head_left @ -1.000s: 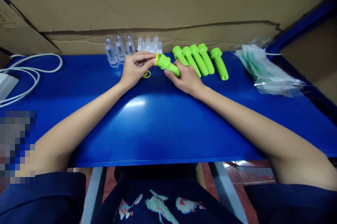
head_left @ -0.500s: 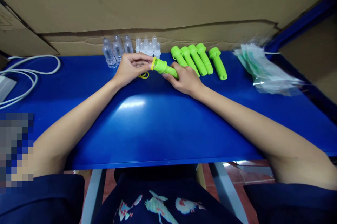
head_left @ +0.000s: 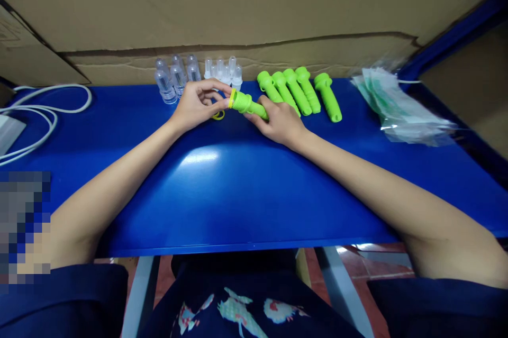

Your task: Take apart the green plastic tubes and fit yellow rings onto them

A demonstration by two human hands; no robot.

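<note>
My right hand (head_left: 282, 122) is wrapped around the narrow part of a lime-green flashlight-shaped plastic tube (head_left: 241, 101), whose wider, threaded end points left. At that end sits a yellow ring (head_left: 232, 98), pinched between the thumb and fingers of my left hand (head_left: 198, 103). Whether the ring is fully around the threads or only against the rim, I cannot tell. More yellow rings (head_left: 218, 115) lie on the table just below my left fingers, partly hidden. Behind my right hand, several matching green tubes (head_left: 304, 89) lie side by side, one (head_left: 328, 97) slightly apart.
Clear plastic bottle-like pieces (head_left: 165, 84) and smaller clear domed pieces with white bases (head_left: 237, 79) stand along the back of the blue table (head_left: 238, 195). Plastic bags (head_left: 405, 105) lie at the right, a white cable (head_left: 51, 110) at the left. Cardboard (head_left: 238, 5) walls the back.
The yellow ring and threaded end have shifted very slightly right, with my left fingertips still at the ring. My right hand keeps its hold, and the other objects stay in place.
</note>
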